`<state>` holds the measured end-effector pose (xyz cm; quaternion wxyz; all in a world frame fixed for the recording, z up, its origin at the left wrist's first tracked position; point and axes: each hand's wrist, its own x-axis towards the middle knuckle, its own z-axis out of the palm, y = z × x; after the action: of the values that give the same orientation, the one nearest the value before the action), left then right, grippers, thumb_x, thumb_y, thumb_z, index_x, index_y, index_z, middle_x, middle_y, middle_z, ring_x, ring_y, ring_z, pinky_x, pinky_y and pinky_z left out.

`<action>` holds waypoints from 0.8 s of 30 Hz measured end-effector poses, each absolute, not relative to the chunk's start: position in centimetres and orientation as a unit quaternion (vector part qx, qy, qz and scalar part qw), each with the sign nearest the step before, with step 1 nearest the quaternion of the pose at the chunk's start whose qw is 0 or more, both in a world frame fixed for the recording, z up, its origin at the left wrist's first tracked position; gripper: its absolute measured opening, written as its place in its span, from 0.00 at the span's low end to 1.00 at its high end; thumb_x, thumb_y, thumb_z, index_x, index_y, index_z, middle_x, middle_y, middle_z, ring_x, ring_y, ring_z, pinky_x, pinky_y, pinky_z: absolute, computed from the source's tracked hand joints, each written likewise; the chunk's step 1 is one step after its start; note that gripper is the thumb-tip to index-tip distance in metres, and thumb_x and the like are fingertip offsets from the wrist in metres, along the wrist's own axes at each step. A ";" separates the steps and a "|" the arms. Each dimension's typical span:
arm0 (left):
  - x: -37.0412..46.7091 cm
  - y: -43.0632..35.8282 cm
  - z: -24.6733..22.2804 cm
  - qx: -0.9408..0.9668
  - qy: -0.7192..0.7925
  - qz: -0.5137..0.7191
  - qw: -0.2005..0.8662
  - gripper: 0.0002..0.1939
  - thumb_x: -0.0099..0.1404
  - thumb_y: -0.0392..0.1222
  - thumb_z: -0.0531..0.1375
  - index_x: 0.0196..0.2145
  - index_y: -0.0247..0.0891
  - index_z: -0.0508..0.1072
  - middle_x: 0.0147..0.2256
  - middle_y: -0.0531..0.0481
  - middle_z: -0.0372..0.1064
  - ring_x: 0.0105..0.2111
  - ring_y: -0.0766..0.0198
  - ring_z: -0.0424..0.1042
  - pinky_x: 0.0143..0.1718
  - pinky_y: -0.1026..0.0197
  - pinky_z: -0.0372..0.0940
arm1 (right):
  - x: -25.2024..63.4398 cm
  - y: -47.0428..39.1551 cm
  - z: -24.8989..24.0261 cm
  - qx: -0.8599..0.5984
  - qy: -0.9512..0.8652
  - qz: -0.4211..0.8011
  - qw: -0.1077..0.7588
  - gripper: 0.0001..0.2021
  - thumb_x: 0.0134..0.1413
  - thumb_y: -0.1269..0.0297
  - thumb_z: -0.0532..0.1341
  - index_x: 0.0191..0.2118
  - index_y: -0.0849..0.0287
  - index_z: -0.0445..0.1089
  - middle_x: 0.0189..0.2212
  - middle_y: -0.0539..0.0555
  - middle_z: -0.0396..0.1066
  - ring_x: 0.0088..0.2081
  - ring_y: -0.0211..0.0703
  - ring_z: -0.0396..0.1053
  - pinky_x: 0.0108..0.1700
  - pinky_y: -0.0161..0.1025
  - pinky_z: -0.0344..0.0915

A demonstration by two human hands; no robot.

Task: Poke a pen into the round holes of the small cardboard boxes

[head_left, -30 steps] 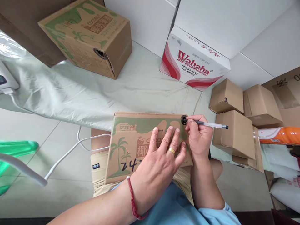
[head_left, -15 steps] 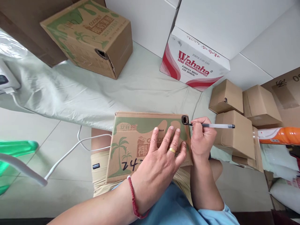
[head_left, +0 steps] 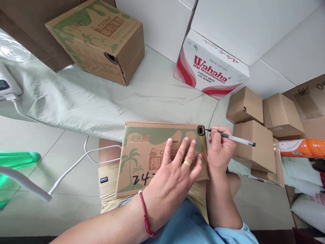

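A brown cardboard box (head_left: pixel 132 145) with green print and handwritten marks rests across my lap, against the edge of the cloth-covered surface. My left hand (head_left: pixel 175 169) lies on its face with the fingers spread; a gold ring and a red bracelet show. At the box's right edge, my right hand (head_left: pixel 220 149) grips a pen (head_left: pixel 237 138) with a clear barrel. The pen's dark tip points left, close beside the dark-rimmed hole (head_left: pixel 201 130) in the box's upper right corner.
Behind stand another coconut box (head_left: pixel 96 40) and a white-and-red Wahaha box (head_left: pixel 208 67). Several small brown boxes (head_left: pixel 254 145) and an orange bottle (head_left: pixel 304 147) are at right. A white cable (head_left: pixel 73 166) curves at left, near a green plastic object (head_left: pixel 20 159).
The pen has tilted, its rear end lower and its tip higher and slightly right, off the hole's rim. My left hand has stayed nearly still on the box.
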<state>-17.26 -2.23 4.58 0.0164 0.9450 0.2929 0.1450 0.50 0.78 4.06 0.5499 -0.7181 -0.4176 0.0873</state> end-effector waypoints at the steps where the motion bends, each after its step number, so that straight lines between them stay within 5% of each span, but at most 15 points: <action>1: -17.3 -2.2 4.6 0.945 0.293 0.146 0.016 0.27 0.75 0.45 0.61 0.68 0.37 0.68 0.72 0.29 0.62 0.74 0.34 0.59 0.70 0.22 0.55 | 0.5 0.8 4.1 -0.717 -0.417 0.091 0.551 0.06 0.61 0.63 0.61 0.34 0.55 0.72 0.23 0.45 0.67 0.27 0.38 0.66 0.33 0.36 0.64; 16: -17.2 -2.2 4.5 0.944 0.291 0.154 0.021 0.27 0.74 0.44 0.61 0.68 0.36 0.69 0.72 0.28 0.61 0.74 0.33 0.58 0.70 0.21 0.56 | 0.6 0.3 4.1 -0.719 -0.436 0.092 0.533 0.07 0.59 0.65 0.60 0.30 0.55 0.71 0.23 0.45 0.67 0.25 0.37 0.64 0.31 0.36 0.61; 24: -17.3 -2.2 4.8 0.945 0.292 0.148 0.021 0.26 0.75 0.44 0.60 0.68 0.37 0.69 0.72 0.29 0.62 0.74 0.35 0.60 0.70 0.22 0.58 | 0.3 0.8 4.4 -0.696 -0.464 0.150 0.528 0.08 0.67 0.58 0.62 0.38 0.56 0.74 0.25 0.45 0.70 0.25 0.36 0.66 0.30 0.34 0.65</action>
<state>-17.26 -2.17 4.76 0.0208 0.9446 0.2920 0.1483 0.26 0.76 4.41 0.5277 -0.6958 -0.4637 0.1496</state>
